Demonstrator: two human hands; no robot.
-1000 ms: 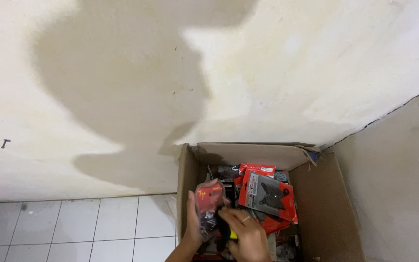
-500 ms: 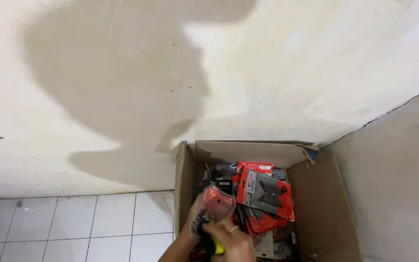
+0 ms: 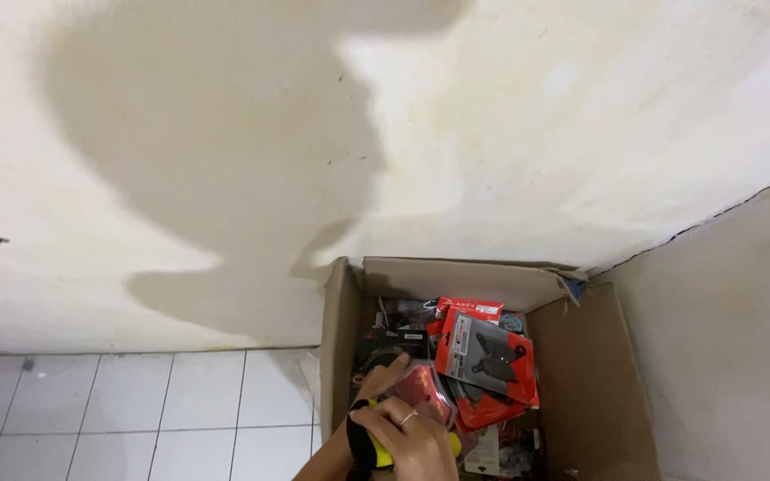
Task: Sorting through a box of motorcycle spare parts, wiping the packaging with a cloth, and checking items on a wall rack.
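Red packet (image 3: 422,392) sits low at the left side of the open cardboard box (image 3: 581,374), held between your two hands. Your left hand (image 3: 383,379) pinches its upper edge; your right hand (image 3: 412,436), ring on one finger, curls around it from below beside something yellow (image 3: 383,456). More red-carded packets (image 3: 485,356) fill the box, which stands on the white tiled floor (image 3: 135,410) in the wall corner.

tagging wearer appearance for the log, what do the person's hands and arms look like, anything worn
Both forearms are bare, with no sleeves in view. The right hand wears a thin, pale ring on one finger. The left hand shows no ring, glove or watch on its visible part.
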